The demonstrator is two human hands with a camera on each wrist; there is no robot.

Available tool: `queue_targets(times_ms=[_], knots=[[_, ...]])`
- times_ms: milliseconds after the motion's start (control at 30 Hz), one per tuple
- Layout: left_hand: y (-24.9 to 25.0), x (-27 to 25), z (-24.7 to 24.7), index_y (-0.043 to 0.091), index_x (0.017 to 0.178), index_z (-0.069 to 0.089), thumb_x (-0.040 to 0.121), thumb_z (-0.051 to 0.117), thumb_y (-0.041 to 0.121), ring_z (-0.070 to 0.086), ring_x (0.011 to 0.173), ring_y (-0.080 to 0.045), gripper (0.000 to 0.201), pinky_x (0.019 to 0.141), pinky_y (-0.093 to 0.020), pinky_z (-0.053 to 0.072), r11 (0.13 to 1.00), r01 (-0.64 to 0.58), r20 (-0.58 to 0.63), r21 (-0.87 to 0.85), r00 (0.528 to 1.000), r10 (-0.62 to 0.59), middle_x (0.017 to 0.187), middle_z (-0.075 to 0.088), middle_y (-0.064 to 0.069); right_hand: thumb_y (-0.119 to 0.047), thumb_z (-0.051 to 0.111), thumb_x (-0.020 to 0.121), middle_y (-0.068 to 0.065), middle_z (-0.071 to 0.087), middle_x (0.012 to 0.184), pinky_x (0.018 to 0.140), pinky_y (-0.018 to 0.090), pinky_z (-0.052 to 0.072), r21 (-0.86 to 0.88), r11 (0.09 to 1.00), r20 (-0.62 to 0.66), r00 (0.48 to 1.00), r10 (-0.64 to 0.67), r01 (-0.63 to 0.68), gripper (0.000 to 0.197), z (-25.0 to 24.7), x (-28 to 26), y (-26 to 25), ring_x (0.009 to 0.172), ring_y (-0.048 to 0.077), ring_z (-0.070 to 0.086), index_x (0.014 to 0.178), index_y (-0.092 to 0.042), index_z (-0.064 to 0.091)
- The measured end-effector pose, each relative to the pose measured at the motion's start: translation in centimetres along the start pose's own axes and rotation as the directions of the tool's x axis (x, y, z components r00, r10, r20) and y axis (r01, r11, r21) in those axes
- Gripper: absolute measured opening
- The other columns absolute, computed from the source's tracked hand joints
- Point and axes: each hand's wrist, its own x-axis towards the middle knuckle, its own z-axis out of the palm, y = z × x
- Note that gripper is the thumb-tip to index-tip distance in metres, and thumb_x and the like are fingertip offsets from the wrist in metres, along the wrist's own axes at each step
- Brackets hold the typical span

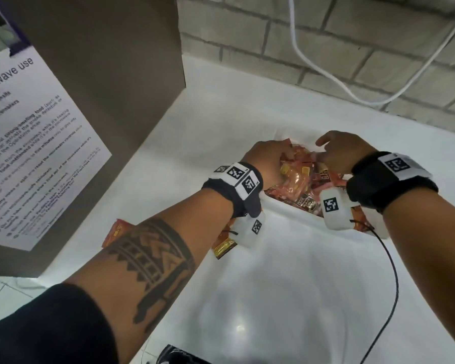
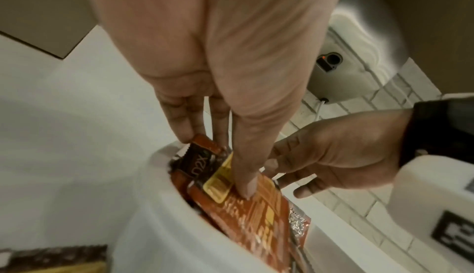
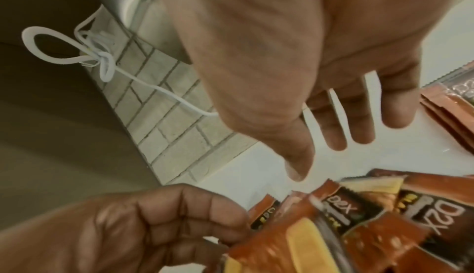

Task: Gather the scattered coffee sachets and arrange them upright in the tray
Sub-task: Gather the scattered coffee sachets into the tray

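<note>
— So where are the hands, exactly?

— Both over the white tray (image 1: 286, 206) at centre frame. The left hand (image 1: 264, 158) pinches a red sachet (image 2: 246, 212), thumb on its face, fingers behind, pushing it down among the coffee sachets (image 1: 302, 179) already packed there. The right hand (image 1: 342, 151) hovers just beside, fingers spread and loose, holding nothing.

— What could go wrong?

— I'd judge the crammed packets could buckle or tip sideways, since they're limp.

— Anything only one camera catches?

— Only the head view shows the loose sachets (image 1: 223, 245) lying on the counter (image 1: 273, 298) under the left forearm; only the right wrist view shows more packets (image 3: 446, 115) at its right edge.
</note>
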Motion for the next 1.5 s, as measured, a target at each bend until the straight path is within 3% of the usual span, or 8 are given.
queue_targets(times_ms=[233, 400, 500, 633, 1000, 1167, 1267, 1500], knots=[[-4.0, -3.4, -3.6, 0.022, 0.109, 0.068, 0.088, 0.073, 0.022, 0.062, 0.094, -0.009, 0.022, 0.076, -0.017, 0.048, 0.993, 0.032, -0.206, -0.114, 0.977, -0.055, 0.106, 0.066, 0.012, -0.023, 0.064, 0.093, -0.003, 0.067, 0.106, 0.081, 0.026, 0.043, 0.039, 0.914, -0.140, 0.908, -0.396, 0.405, 0.015, 0.5, -4.5, -4.6, 0.098, 0.016, 0.062, 0.107, -0.021, 0.069], [-7.6, -8.9, -3.9, 0.020, 0.137, 0.047, 0.074, 0.082, 0.049, 0.057, 0.113, -0.025, 0.077, 0.096, -0.036, 0.048, 0.935, 0.291, 0.096, 0.200, 0.944, -0.315, 0.126, 0.051, -0.005, -0.024, 0.071, 0.086, -0.008, 0.061, 0.112, 0.086, 0.034, 0.048, -0.226, 0.706, 0.125, 0.739, -0.662, 0.671, 0.027, 5.5, -6.9, -8.4, 0.090, 0.017, 0.060, 0.111, -0.031, 0.066], [-7.2, -11.3, -1.5, 0.019, 0.135, 0.035, 0.062, 0.086, 0.059, 0.053, 0.114, -0.027, 0.098, 0.095, -0.045, 0.048, 0.863, 0.359, 0.200, 0.355, 0.873, -0.445, 0.125, 0.045, -0.005, -0.035, 0.069, 0.084, -0.006, 0.055, 0.124, 0.102, 0.042, 0.036, -0.460, 0.553, 0.273, 0.704, -0.656, 0.694, 0.047, 8.4, -7.0, -9.7, 0.110, 0.019, 0.059, 0.128, -0.030, 0.054], [-6.5, -12.1, 0.7, 0.016, 0.130, 0.033, 0.064, 0.088, 0.045, 0.050, 0.116, -0.028, 0.091, 0.094, -0.046, 0.044, 0.826, 0.374, 0.109, 0.422, 0.884, -0.455, 0.122, 0.047, -0.006, -0.034, 0.068, 0.084, -0.001, 0.049, 0.137, 0.113, 0.054, 0.020, -0.531, 0.531, 0.365, 0.743, -0.561, 0.661, 0.070, 10.2, -6.8, -11.1, 0.123, 0.021, 0.055, 0.144, -0.022, 0.035], [-9.2, -11.8, -2.2, 0.011, 0.115, 0.064, 0.085, 0.071, 0.012, 0.061, 0.097, -0.021, 0.031, 0.078, -0.029, 0.049, 0.923, 0.350, 0.019, 0.161, 0.934, -0.357, 0.110, 0.065, -0.005, -0.042, 0.067, 0.086, 0.003, 0.051, 0.115, 0.096, 0.043, 0.034, -0.531, 0.549, 0.373, 0.760, -0.532, 0.645, 0.043, 10.1, -6.3, -14.2, 0.100, 0.025, 0.059, 0.121, -0.021, 0.056], [-10.7, -14.2, -7.9, 0.026, 0.094, 0.062, 0.071, 0.088, 0.024, 0.056, 0.088, -0.016, 0.035, 0.067, -0.027, 0.037, 0.921, 0.390, -0.107, 0.003, 0.916, -0.388, 0.101, 0.062, 0.003, -0.017, 0.063, 0.091, 0.003, 0.056, 0.100, 0.077, 0.031, 0.033, -0.303, 0.727, 0.202, 0.787, -0.583, 0.616, 0.019, 8.5, -5.9, -14.8, 0.099, 0.028, 0.059, 0.110, -0.015, 0.059], [-11.4, -16.5, -8.9, 0.028, 0.097, 0.062, 0.062, 0.093, 0.034, 0.058, 0.089, -0.013, 0.047, 0.069, -0.028, 0.042, 0.890, 0.453, 0.034, 0.058, 0.890, -0.455, 0.099, 0.061, 0.008, -0.018, 0.068, 0.089, 0.004, 0.055, 0.095, 0.069, 0.029, 0.033, -0.206, 0.781, 0.107, 0.807, -0.580, 0.589, 0.021, 6.5, -6.8, -14.6, 0.090, 0.025, 0.055, 0.106, -0.013, 0.059], [-12.7, -16.3, -4.0, 0.022, 0.125, 0.053, 0.068, 0.090, 0.026, 0.053, 0.104, -0.018, 0.069, 0.084, -0.028, 0.046, 0.852, 0.482, 0.077, 0.205, 0.860, -0.505, 0.122, 0.048, -0.002, -0.021, 0.064, 0.092, 0.014, 0.043, 0.131, 0.080, 0.029, 0.045, -0.391, 0.782, 0.375, 0.860, -0.347, 0.486, 0.041, 9.5, -8.6, -12.8, 0.105, 0.027, 0.061, 0.129, -0.007, 0.052]])
